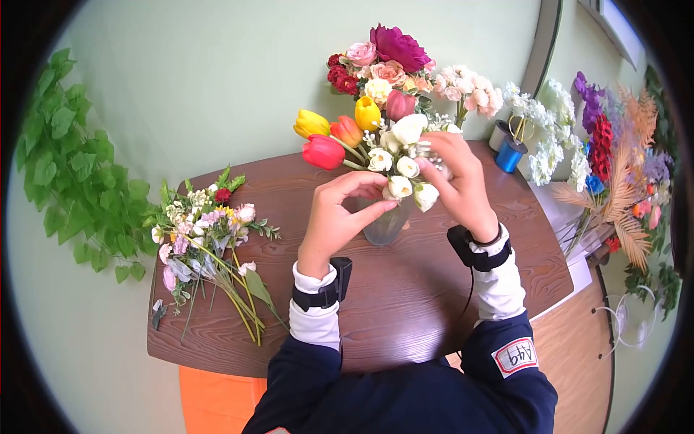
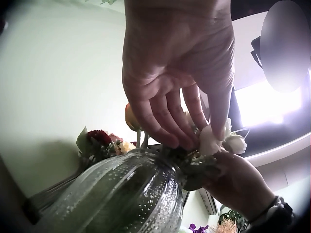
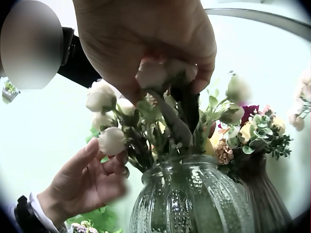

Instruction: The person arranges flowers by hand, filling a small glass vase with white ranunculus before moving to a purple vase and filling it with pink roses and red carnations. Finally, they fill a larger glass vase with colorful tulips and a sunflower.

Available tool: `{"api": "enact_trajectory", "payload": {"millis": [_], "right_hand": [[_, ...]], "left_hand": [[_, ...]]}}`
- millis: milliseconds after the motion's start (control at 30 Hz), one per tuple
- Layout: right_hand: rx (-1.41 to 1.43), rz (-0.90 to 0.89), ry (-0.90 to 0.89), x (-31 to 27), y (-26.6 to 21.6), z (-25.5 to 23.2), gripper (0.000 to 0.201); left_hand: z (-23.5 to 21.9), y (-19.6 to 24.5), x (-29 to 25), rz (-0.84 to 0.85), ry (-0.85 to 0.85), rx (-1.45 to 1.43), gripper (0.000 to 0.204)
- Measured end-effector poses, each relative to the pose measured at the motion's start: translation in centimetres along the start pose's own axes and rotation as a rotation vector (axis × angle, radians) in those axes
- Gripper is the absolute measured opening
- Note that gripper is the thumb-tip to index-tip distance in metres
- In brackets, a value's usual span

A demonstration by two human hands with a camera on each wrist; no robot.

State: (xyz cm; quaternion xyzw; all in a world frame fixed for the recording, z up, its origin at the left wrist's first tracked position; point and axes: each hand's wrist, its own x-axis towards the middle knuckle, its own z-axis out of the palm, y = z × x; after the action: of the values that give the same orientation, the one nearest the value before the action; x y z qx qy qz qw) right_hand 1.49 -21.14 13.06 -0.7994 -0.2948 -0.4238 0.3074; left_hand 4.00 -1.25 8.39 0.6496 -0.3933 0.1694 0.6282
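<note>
A ribbed glass vase holds white flowers, with red and yellow tulips leaning left. At the front left of the bunch, my left hand has its thumb and fingers about a low white bloom. My right hand reaches over the right side, its fingers curled round white blooms above the vase mouth. Its fingertips are partly hidden by petals in the head view.
Behind stands a mixed bouquet in a brown ribbed vase. Loose flowers lie on the left of the brown table. A blue spool is at the back right, near more flowers. Green leaves hang on the left wall.
</note>
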Motion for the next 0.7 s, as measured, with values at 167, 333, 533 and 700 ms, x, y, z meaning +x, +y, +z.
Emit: {"api": "enact_trajectory", "payload": {"millis": [167,333,533,700], "right_hand": [[0.352,0.31,0.373,-2.2,1.0,-1.2,0.023],[0.32,0.586,0.112,-6.1,5.7,-0.3,0.038],[0.385,0.473,-0.391,-7.2,2.6,3.7,0.096],[0.489,0.394,-0.371,-6.3,3.2,5.5,0.099]], "left_hand": [[-2.8,-0.4,-0.7,-0.074,-0.008,-0.097,0.042],[-3.2,-1.4,-0.7,-0.369,-0.173,0.285,0.07],[-2.0,-3.1,-0.9,-0.228,-0.202,0.255,0.083],[-3.6,-0.8,-0.7,-0.177,-0.197,0.401,0.074]]}}
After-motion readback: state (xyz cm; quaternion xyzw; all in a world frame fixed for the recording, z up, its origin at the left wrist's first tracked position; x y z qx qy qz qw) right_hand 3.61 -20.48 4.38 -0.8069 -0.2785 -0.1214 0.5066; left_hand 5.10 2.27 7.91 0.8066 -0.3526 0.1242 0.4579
